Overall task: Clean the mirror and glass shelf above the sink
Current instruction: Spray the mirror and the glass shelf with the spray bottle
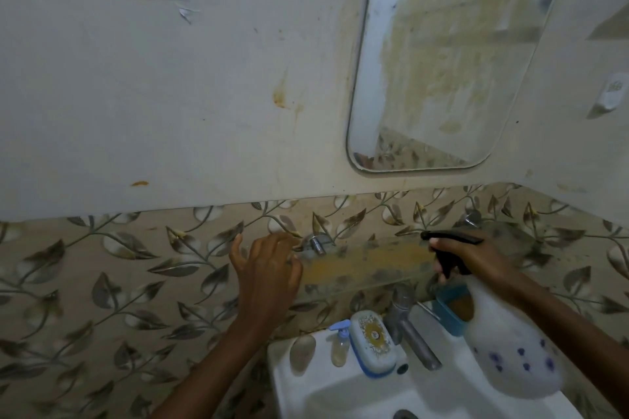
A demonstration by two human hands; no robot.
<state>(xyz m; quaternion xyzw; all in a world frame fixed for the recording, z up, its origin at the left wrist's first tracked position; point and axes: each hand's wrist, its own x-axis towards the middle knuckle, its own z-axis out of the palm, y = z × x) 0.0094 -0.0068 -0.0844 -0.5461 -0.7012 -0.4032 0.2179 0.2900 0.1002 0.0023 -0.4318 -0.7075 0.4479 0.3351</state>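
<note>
A stained mirror (pixel 439 71) with brownish streaks hangs on the wall at the upper right. Below it a glass shelf (pixel 367 265) smeared with yellow-brown grime sticks out from the leaf-patterned tiles on metal brackets. My right hand (pixel 466 255) grips the black trigger head of a white spray bottle (pixel 510 354) with purple dots, nozzle pointing left over the shelf. My left hand (pixel 269 269) is at the shelf's left end, fingers spread, holding nothing; whether it touches the glass is unclear.
A white sink (pixel 340 391) sits below, with a metal tap (pixel 408 330), a soap dish (pixel 372 343) with a blue base, a small pump bottle (pixel 340 343) and a blue container (pixel 449 309). A white hook (pixel 611 92) is on the right wall.
</note>
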